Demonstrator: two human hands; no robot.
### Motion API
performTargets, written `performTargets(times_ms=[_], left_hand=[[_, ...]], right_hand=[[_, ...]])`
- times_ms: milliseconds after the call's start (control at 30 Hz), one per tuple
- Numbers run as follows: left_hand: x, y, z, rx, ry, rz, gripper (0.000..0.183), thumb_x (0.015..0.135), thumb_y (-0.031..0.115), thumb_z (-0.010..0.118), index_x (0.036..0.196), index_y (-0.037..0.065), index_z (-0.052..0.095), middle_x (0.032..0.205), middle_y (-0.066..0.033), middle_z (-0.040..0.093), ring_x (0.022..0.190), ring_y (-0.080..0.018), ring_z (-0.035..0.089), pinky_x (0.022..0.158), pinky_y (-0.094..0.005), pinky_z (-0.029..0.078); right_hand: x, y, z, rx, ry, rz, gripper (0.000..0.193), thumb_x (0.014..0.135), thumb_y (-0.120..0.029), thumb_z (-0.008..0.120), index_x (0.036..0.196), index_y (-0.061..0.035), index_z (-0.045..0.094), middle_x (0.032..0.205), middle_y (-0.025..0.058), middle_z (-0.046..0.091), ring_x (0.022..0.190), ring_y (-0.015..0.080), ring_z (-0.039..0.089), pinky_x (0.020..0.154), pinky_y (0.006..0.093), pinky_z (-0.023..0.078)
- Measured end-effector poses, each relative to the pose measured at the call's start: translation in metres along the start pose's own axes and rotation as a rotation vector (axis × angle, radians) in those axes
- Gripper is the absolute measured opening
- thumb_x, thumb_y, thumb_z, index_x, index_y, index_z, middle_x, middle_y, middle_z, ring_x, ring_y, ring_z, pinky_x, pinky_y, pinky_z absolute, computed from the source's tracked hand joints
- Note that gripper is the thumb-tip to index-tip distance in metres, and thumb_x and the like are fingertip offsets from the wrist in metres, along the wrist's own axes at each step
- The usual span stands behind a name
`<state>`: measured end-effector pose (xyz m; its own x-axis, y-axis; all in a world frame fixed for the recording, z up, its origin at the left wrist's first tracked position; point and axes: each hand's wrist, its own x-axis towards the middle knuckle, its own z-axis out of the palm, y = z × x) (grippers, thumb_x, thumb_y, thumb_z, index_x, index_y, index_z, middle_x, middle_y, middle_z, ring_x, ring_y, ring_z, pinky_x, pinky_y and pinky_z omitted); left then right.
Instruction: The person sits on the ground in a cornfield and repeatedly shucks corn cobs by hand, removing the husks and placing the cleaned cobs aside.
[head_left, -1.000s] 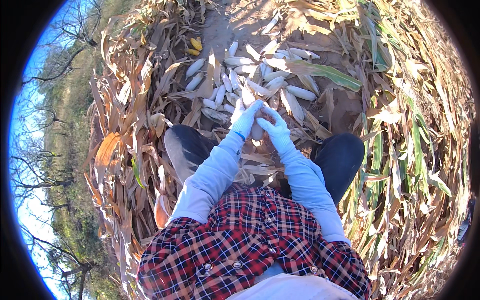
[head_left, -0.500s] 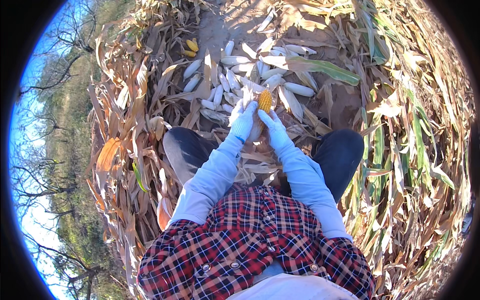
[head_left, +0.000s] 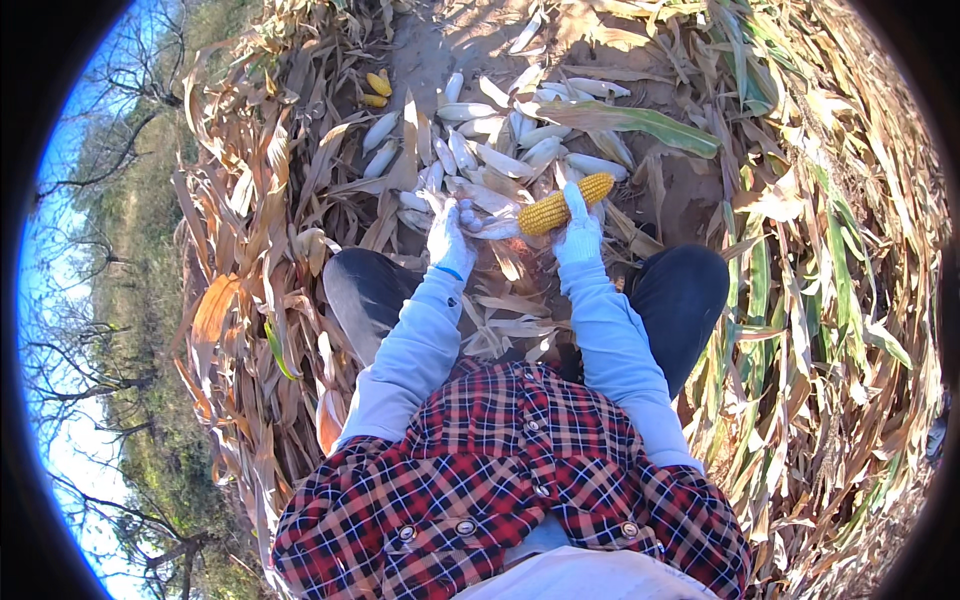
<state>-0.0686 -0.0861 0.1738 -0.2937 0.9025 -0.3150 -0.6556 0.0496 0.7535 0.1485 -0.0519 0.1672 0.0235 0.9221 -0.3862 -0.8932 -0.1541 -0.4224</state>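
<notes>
A bare yellow ear of corn (head_left: 545,213) lies slantwise in my right hand (head_left: 579,238), the gloved thumb and fingers closed about its middle. To the left, my left hand (head_left: 449,242), in a white glove, is closed on a pale corn husk (head_left: 500,229) that stretches toward the ear's lower end. Whether the husk still joins the ear is hard to make out. Just beyond both hands lies a loose heap of pale, husk-covered ears (head_left: 505,160) on the ground.
Two yellow ears (head_left: 378,88) rest at the far left of the heap. Dry corn stalks (head_left: 265,200) line the left side, and more stalks and leaves (head_left: 790,300) spread on the right. A long green leaf (head_left: 640,122) lies over the heap. My bent knees (head_left: 685,310) flank the work.
My hands have moved apart. The ear has swung from upright to slanted and now sits fully bare in my right hand, while my left hand has drawn husk away to the left.
</notes>
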Motion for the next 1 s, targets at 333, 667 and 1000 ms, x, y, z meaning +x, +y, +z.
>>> performTargets(times_ms=[333, 667, 1000], left_hand=[[-0.054, -0.047, 0.007, 0.146, -0.101, -0.155, 0.046, 0.106, 0.041, 0.059, 0.141, 0.011, 0.056, 0.117, -0.0042, 0.064, 0.105, -0.0176, 0.062, 0.093, -0.0356, 0.054], [0.017, 0.015, -0.012, 0.122, 0.159, 0.175, 0.023, 0.096, 0.008, 0.065, 0.118, 0.004, 0.061, 0.101, -0.0107, 0.068, 0.089, -0.0266, 0.07, 0.081, -0.0418, 0.061], [-0.013, 0.029, 0.03, 0.93, -0.114, 0.257, 0.039, 0.088, 0.026, 0.081, 0.119, 0.005, 0.069, 0.105, -0.0047, 0.074, 0.095, -0.0147, 0.067, 0.087, -0.0305, 0.053]], right_hand=[[-0.012, 0.002, 0.01, -0.018, -0.081, -0.163, 0.048, 0.091, -0.002, 0.076, 0.132, -0.0093, 0.051, 0.12, 0.0077, 0.062, 0.107, 0.0224, 0.065, 0.095, 0.0414, 0.058], [-0.075, -0.032, 0.039, -0.27, -0.671, 0.519, 0.062, 0.097, -0.017, 0.072, 0.15, -0.0024, 0.043, 0.131, 0.014, 0.063, 0.111, 0.0275, 0.067, 0.094, 0.0532, 0.06], [-0.074, -0.016, 0.032, -1.584, -0.706, 0.332, 0.089, 0.077, -0.064, 0.078, 0.137, -0.0007, 0.057, 0.124, 0.023, 0.068, 0.113, 0.0333, 0.067, 0.096, 0.0392, 0.051]])
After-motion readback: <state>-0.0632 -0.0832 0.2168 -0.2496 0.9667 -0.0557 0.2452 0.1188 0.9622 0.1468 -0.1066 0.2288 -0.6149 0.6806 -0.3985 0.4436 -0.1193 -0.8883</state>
